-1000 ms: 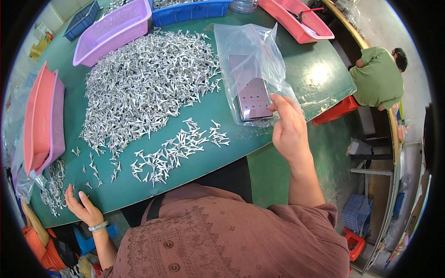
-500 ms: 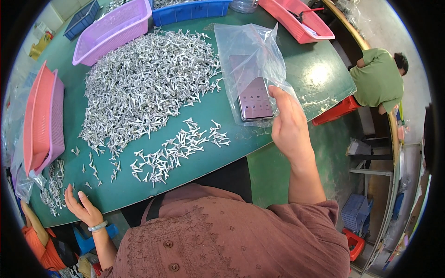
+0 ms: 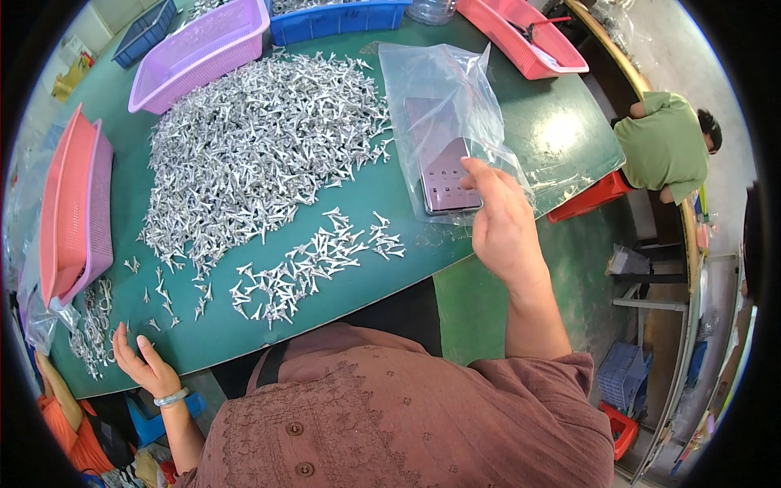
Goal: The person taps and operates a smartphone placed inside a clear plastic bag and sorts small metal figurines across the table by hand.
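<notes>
my right hand (image 3: 506, 224) is over the phone (image 3: 446, 185), fingers loosely parted and gripping nothing; i can't quite tell whether a fingertip touches it. the phone lies on the right of the counter (image 3: 358, 195), by its near edge, the far end covered by a clear bag (image 3: 431, 73); snagging that could drag it off. my left hand (image 3: 146, 366), empty, fingers apart, is at the near left edge, where a careless sweep might scatter the loose metal pieces (image 3: 200, 307).

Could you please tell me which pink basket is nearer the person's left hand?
The pink basket at left, overlapping a purple basket; the other pink basket stands at upper right, far from the left hand.
</notes>
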Tool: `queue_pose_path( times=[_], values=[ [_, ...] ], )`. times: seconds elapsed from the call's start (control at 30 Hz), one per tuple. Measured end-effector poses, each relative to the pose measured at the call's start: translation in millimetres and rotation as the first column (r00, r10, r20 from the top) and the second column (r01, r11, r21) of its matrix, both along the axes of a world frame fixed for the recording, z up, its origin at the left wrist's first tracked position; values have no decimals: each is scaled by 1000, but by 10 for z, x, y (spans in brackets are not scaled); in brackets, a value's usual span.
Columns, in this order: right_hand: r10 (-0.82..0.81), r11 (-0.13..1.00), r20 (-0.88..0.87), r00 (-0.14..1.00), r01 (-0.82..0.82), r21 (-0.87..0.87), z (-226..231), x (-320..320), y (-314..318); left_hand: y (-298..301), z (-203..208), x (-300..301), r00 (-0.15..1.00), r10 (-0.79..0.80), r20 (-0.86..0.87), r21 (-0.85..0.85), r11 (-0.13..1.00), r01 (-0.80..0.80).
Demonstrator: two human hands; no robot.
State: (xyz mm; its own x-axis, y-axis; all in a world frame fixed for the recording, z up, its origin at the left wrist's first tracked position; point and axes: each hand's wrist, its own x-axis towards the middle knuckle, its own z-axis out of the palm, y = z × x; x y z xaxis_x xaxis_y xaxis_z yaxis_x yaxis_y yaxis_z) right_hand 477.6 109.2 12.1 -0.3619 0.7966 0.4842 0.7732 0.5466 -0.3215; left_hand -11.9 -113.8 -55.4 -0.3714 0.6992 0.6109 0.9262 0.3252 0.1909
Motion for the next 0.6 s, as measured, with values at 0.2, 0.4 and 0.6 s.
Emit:
queue_pose_path(
  times=[0.2,0.4,0.6],
  values=[
    [68,998,-25,997,-69,-13,-3,-50,13,6,-11,-21,1000,-5,3,0,1000,5],
    [61,995,-90,994,-54,79,33,-43,-36,3,22,-1,1000,-3,10,-19,1000,3],
    [324,937,-323,890,-254,239,-426,-424,-450,0,-2,37,1000,7,7,2,1000,-7]
  ],
)
